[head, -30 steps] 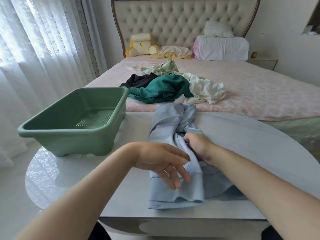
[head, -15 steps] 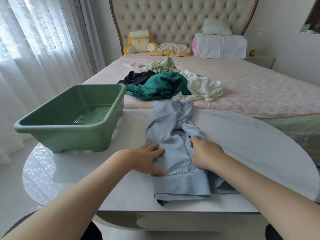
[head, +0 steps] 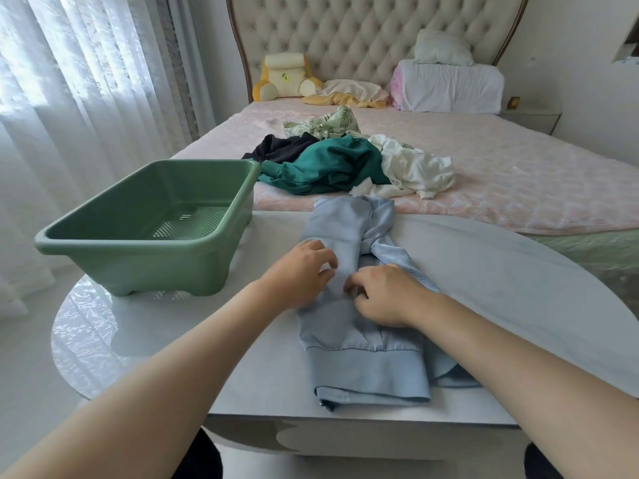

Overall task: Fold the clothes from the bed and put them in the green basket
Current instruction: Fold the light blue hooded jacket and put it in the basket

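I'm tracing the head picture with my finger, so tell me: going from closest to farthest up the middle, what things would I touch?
table → blue top → green top → leafy cloth → headboard

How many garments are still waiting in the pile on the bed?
4: a black garment at the pile's left, a teal garment in the middle, a white garment at the right, and a leaf-print garment behind them. More may lie hidden underneath.
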Demonstrator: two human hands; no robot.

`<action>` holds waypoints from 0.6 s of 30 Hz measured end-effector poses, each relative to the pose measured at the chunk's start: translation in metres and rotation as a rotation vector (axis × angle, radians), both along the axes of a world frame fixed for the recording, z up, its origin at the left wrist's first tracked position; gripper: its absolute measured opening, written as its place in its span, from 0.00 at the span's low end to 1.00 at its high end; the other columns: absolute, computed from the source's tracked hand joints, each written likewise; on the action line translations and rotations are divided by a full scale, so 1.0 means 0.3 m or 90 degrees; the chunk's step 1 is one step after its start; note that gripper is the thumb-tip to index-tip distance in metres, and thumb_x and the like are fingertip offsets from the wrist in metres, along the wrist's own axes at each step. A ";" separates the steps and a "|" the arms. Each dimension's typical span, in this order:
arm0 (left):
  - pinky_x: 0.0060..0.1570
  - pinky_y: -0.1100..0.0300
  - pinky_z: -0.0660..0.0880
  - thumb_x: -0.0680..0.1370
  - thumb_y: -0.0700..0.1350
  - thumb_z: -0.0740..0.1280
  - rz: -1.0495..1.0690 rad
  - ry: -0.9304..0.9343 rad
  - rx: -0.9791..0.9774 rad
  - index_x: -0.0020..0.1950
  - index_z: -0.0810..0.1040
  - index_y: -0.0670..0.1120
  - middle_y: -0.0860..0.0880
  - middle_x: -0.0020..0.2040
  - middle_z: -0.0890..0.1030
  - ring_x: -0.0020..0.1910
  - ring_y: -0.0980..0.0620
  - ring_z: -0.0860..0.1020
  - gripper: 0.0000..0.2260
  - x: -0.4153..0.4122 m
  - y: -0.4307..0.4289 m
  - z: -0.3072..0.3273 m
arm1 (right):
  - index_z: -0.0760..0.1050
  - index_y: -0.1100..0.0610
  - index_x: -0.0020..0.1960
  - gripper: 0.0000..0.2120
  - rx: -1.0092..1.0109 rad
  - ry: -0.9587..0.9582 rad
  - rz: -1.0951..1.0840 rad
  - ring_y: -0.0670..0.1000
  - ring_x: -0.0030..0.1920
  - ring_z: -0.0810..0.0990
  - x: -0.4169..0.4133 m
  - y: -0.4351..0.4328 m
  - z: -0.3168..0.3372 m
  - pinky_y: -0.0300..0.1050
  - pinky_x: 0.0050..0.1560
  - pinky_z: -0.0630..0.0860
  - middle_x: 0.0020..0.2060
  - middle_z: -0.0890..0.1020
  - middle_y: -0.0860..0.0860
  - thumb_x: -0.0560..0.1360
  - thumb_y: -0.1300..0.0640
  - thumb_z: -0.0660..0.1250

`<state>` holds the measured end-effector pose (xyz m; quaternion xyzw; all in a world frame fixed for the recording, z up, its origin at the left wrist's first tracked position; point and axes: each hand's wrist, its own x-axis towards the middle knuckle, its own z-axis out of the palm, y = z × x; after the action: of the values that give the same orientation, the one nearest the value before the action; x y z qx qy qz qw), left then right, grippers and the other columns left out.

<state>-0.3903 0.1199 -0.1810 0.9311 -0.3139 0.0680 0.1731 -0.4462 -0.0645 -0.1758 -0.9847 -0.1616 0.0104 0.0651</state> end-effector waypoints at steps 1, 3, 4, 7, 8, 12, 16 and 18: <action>0.66 0.56 0.66 0.79 0.50 0.67 0.004 -0.004 0.024 0.66 0.77 0.46 0.45 0.66 0.74 0.68 0.46 0.69 0.16 0.016 -0.006 -0.020 | 0.74 0.48 0.69 0.20 -0.010 -0.009 -0.008 0.53 0.64 0.76 0.004 0.007 -0.003 0.49 0.67 0.66 0.63 0.79 0.49 0.77 0.53 0.60; 0.75 0.50 0.57 0.77 0.64 0.63 0.051 0.071 0.152 0.79 0.60 0.50 0.46 0.79 0.57 0.79 0.47 0.53 0.35 0.026 -0.010 -0.059 | 0.68 0.49 0.74 0.24 -0.061 -0.007 -0.020 0.55 0.65 0.75 0.010 0.015 -0.014 0.52 0.68 0.66 0.64 0.77 0.51 0.78 0.49 0.60; 0.76 0.49 0.53 0.75 0.70 0.59 0.080 0.129 0.209 0.81 0.51 0.51 0.48 0.81 0.49 0.80 0.48 0.47 0.41 0.033 -0.004 -0.075 | 0.66 0.49 0.75 0.25 -0.086 0.009 -0.026 0.55 0.65 0.75 0.013 0.016 -0.019 0.53 0.69 0.65 0.64 0.76 0.52 0.79 0.47 0.59; 0.74 0.47 0.57 0.74 0.75 0.52 0.145 0.161 0.283 0.80 0.55 0.50 0.47 0.80 0.57 0.78 0.46 0.55 0.43 0.055 0.012 -0.064 | 0.71 0.47 0.71 0.23 -0.081 0.059 -0.033 0.56 0.63 0.75 0.040 -0.001 -0.025 0.52 0.66 0.68 0.61 0.78 0.51 0.77 0.45 0.60; 0.68 0.48 0.63 0.75 0.74 0.51 0.162 0.131 0.288 0.75 0.67 0.49 0.46 0.75 0.67 0.73 0.45 0.64 0.39 0.072 0.012 -0.044 | 0.73 0.45 0.69 0.21 -0.041 0.074 -0.038 0.54 0.62 0.76 0.053 -0.009 -0.025 0.51 0.66 0.69 0.60 0.80 0.50 0.76 0.45 0.61; 0.54 0.53 0.72 0.81 0.60 0.57 0.194 0.074 0.071 0.50 0.79 0.49 0.45 0.55 0.79 0.54 0.45 0.75 0.18 0.164 0.015 -0.010 | 0.81 0.45 0.59 0.14 0.079 0.034 -0.083 0.50 0.60 0.77 0.150 -0.031 -0.014 0.46 0.63 0.72 0.57 0.81 0.45 0.76 0.49 0.63; 0.60 0.49 0.72 0.81 0.49 0.60 0.181 0.009 -0.044 0.61 0.76 0.46 0.44 0.59 0.76 0.60 0.41 0.74 0.13 0.263 0.005 -0.042 | 0.81 0.49 0.51 0.09 0.126 -0.067 -0.108 0.55 0.56 0.78 0.296 -0.022 0.008 0.50 0.57 0.75 0.55 0.78 0.51 0.78 0.54 0.62; 0.63 0.49 0.69 0.81 0.49 0.60 0.150 0.009 -0.045 0.67 0.73 0.46 0.44 0.63 0.74 0.64 0.42 0.71 0.16 0.303 -0.015 -0.056 | 0.79 0.51 0.52 0.10 0.142 -0.096 -0.117 0.55 0.56 0.78 0.379 -0.010 0.016 0.50 0.56 0.75 0.56 0.76 0.52 0.79 0.57 0.59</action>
<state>-0.2994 0.1153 -0.1978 0.9553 -0.1985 0.0922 0.1987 -0.3325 -0.0675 -0.1710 -0.9799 -0.0757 -0.0879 0.1625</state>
